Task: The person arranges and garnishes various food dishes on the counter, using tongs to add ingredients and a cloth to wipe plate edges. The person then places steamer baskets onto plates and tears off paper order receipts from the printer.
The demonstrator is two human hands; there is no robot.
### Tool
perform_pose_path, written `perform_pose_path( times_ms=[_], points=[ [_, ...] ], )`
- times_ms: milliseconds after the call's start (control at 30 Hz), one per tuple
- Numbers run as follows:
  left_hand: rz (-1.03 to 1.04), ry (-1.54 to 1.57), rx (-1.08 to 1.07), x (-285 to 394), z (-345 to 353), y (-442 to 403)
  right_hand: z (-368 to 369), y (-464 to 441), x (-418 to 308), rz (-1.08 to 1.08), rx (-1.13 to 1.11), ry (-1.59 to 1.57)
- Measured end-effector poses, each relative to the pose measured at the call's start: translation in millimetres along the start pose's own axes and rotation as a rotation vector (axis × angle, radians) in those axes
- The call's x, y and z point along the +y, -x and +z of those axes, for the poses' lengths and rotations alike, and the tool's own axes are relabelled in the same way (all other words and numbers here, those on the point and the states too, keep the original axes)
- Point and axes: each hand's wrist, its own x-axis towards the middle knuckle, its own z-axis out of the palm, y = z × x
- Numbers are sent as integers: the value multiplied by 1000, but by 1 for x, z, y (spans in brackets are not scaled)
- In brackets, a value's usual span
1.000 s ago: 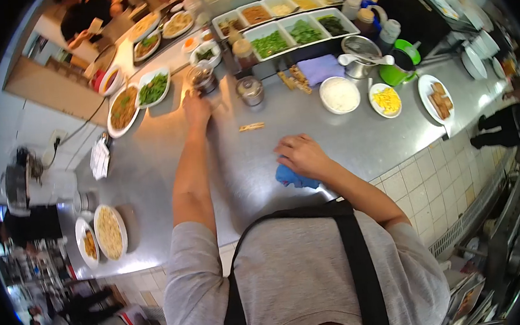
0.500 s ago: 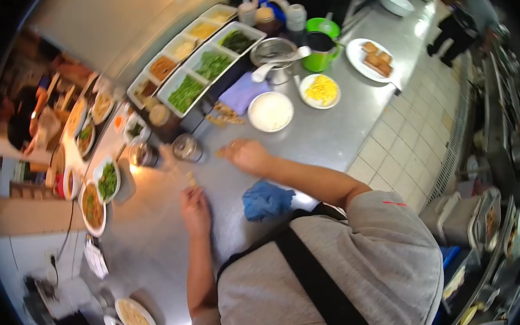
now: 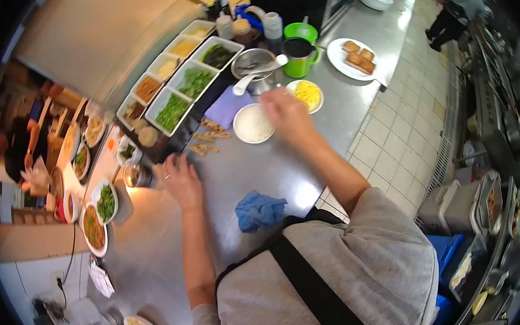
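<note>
My left hand is curled from above over a small jar at the back of the steel counter; its fingers hide nearly all of the jar. A second jar stands just left of it. My right hand is raised beside a white bowl of white food, between it and a plate of yellow shreds. Its fingers are blurred, and whether they touch the bowl cannot be told. Several small tan wooden pieces, like clothespins, lie between my hands. A crumpled blue cloth lies nearer me.
Trays of greens and toppings line the back. A steel pot with a white ladle, a green jug and a plate of browned squares stand rightward. Filled dishes are at left. Other people stand beyond the counter.
The tan pieces that were in my fingers are out of them, and more lie on the counter. My left hand went onto the jar; my right hand moved right and away to the bowl.
</note>
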Motion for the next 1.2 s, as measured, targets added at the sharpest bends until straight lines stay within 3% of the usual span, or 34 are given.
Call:
perform_pose_path(
  times_ms=[100,167,267,367,500,533,567,600,633,667,700,733,933,1067,1200],
  points=[
    [40,37,-46,-17,4,-3,-67,-10,106,253,250,232],
    [60,36,-70,-19,2,-2,-109,-6,184,597,328,337],
    [48,-9,-60,-16,0,3,-155,-6,206,1047,273,65],
    [14,-3,-56,-25,3,11,-161,-9,243,1138,288,-371],
    [-16,24,-81,-37,-9,17,-150,-22,305,1178,387,-483],
    [-32,20,-83,-40,-11,15,-147,-18,334,1079,406,-515],
    [-24,43,-44,-47,-10,14,-149,-22,336,1076,358,-388],
    [-92,2,-26,-53,-7,18,-149,-27,349,1038,296,89],
    [-133,-2,-55,-57,-11,20,-149,-24,356,935,341,197],
    [-153,-45,-42,-66,-9,25,-138,-30,345,1009,674,-212],
    [-154,-115,12,-70,-8,31,-135,-29,323,957,805,-181],
    [-143,-152,5,-65,-17,33,-140,-26,371,935,906,-334],
    [-94,309,-272,2,-20,85,-200,43,350,697,735,-489],
    [-73,600,-318,48,-24,109,-258,74,272,718,542,-498],
    [-221,840,-351,71,-27,101,-267,79,173,729,235,-537]
  ],
)
